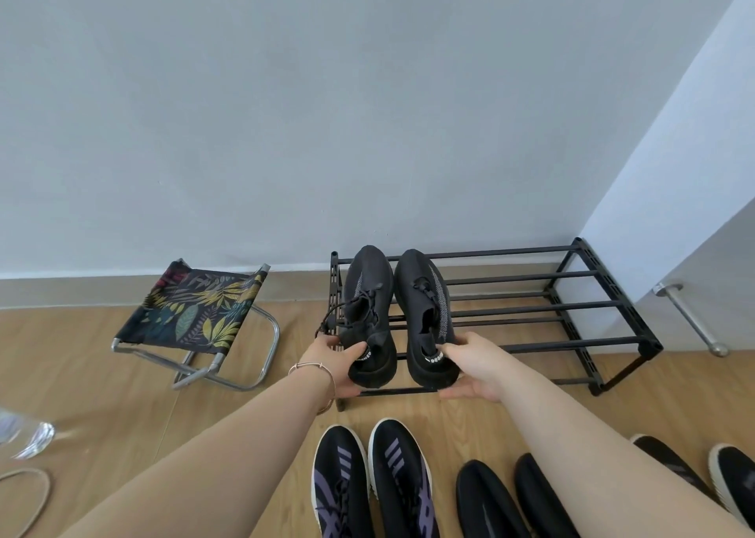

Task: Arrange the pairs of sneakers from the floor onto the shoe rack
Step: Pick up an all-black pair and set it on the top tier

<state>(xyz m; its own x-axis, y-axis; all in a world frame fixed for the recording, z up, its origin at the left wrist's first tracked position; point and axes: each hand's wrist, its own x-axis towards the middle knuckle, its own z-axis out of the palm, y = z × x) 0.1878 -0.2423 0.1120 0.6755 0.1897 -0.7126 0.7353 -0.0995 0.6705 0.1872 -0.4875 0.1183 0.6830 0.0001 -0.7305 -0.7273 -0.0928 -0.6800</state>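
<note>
At the far left edge a clear plastic bottle (24, 435) lies blurred on the wood floor (102, 374), and above it a folding stool (196, 317) with a leaf-print seat stands by the wall. The left hand (333, 364) reaches up from lower centre, a bracelet (316, 378) at the wrist, thumb and fingers wrapped around the heel of the left black sneaker (367, 313). Just beside it, the right hand (476, 368) clasps the heel of the right black sneaker (425, 313) — both shoes lie toes toward the wall on the left end of the black shoe rack (572, 304). The rack's bars run bare to the right, ending near a white wall corner. Along the bottom edge, purple-striped sneakers (376, 484), a plain black pair (510, 501) and a white-soled pair (719, 476) sit on the floor.
</note>
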